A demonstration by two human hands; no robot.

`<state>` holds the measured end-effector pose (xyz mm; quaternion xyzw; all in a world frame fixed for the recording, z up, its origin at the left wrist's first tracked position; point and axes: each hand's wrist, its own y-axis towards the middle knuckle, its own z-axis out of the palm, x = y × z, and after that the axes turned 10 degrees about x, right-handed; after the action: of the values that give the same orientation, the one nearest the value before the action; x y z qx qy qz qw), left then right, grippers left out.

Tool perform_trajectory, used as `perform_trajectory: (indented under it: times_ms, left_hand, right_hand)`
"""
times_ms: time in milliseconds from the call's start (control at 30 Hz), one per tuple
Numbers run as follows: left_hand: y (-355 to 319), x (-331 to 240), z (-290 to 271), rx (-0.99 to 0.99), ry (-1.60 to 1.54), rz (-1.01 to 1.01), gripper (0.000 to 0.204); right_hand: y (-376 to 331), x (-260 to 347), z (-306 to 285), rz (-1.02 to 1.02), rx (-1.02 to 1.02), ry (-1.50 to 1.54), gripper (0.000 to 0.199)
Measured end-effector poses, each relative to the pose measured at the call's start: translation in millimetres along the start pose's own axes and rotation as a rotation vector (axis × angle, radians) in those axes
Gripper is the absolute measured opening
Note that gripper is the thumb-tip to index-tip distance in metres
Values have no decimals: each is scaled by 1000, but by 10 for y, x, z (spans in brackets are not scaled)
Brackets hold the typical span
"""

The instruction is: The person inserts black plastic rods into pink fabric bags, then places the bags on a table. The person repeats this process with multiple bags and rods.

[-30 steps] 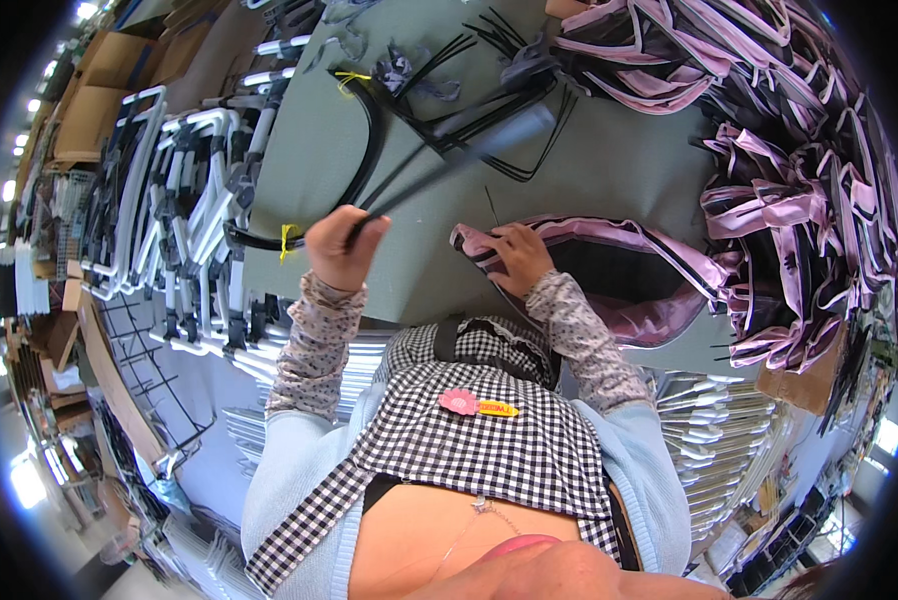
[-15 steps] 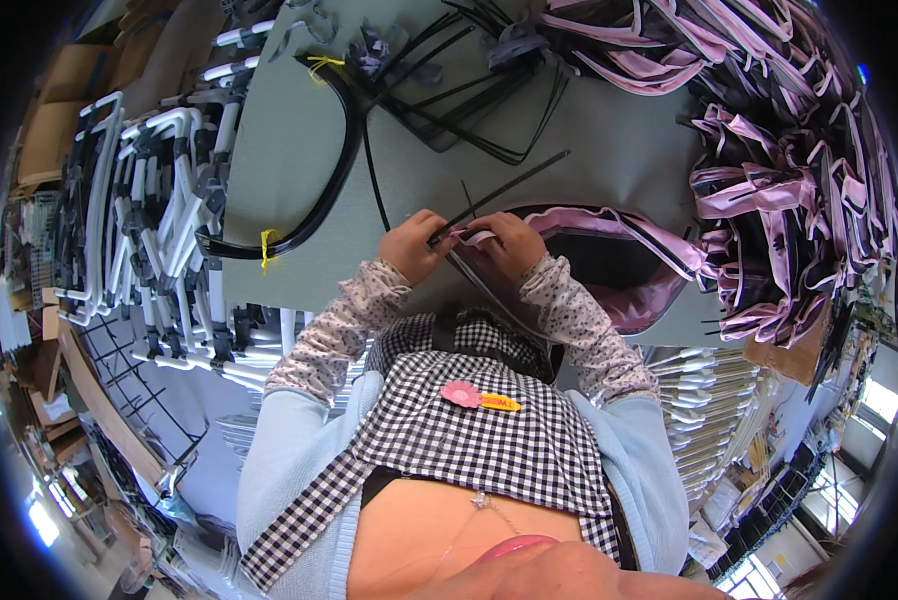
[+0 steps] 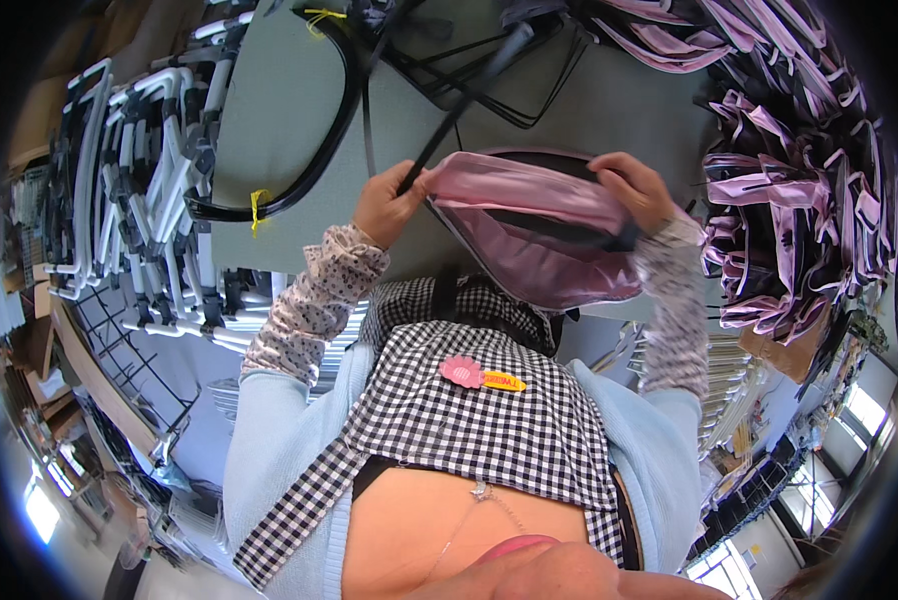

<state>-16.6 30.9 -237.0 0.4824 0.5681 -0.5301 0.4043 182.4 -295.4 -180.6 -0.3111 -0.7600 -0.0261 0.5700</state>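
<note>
A pink and black fabric piece [image 3: 529, 195], shaped like an open-mouthed pouch with dark edging, hangs between my hands above the near side of the table. At its left corner my left hand [image 3: 391, 203] is closed, gripping the fabric together with a thin black strip [image 3: 469, 97]. That strip slants up and away to the right, partly blurred. My right hand [image 3: 637, 192] is closed on the far right edge of the fabric piece, thumb and fingers pinching it. Some fingertips are hidden behind the cloth.
A bundle of black tubing [image 3: 344, 120] tied with yellow string curves along the table's left side. More black strips [image 3: 469, 60] lie at the back. Pink and black fabric pieces [image 3: 769, 200] are heaped on the right. White and black tube frames [image 3: 159, 180] stand left of the table [image 3: 289, 90].
My right hand has moved right along the fabric piece, away from my left. The piece is lifted and spread wider. My left hand has shifted slightly up and left, with the strip swung more upright.
</note>
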Motion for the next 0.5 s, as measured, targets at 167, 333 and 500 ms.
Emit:
perform_trajectory:
  times_ms: [167,333,500]
  left_hand:
    - [119,-173,144,-65,-71,12,35]
    - [208,-304,224,-3,-187,-18,33]
    - [194,-464,270,50,-232,65,30]
  right_hand:
    - [-301,651,37,21,-219,-586,24]
    - [-32,1031,924,-526,-327,-771,30]
    - [312,746,1236,-582,-315,-531,24]
